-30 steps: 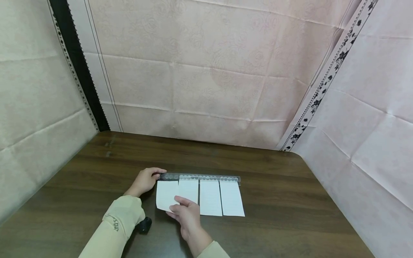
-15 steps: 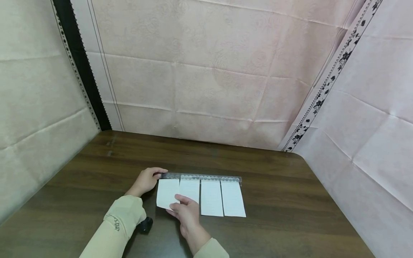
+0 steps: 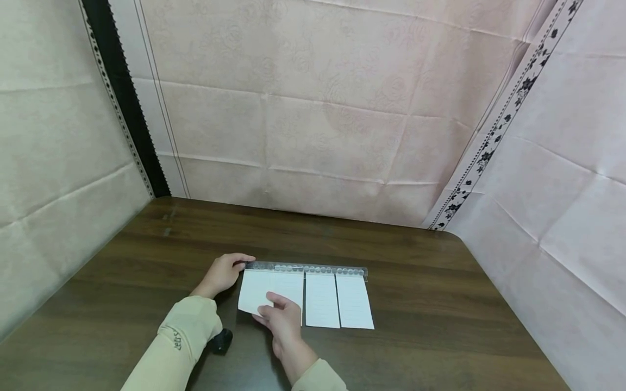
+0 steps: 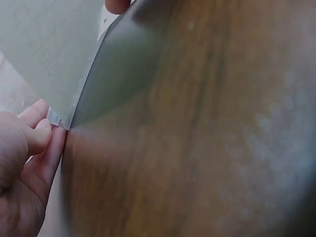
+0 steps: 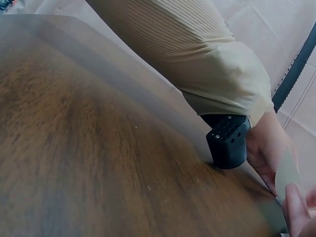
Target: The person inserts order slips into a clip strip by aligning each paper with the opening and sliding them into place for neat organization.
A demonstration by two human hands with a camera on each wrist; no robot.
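Observation:
A clear plastic ruler lies crosswise on the brown table. My left hand pinches its left end, and the left wrist view shows the thumb and fingers around the ruler's tip. Below the ruler several white paper cards stand side by side. The leftmost card is held near its lower right corner between the thumb and fingers of my right hand; its top edge meets the ruler. Partly behind that hand is a second card. Two more cards, a third and a fourth, lie to the right.
A black wrist camera sits under the left sleeve, close to the table. Pale patterned cloth hangs behind the table's far edge and along both sides.
My right hand has slid the leftmost card slightly up to the ruler, and the visible gap between it and the second card has closed. The left hand stays on the ruler's end.

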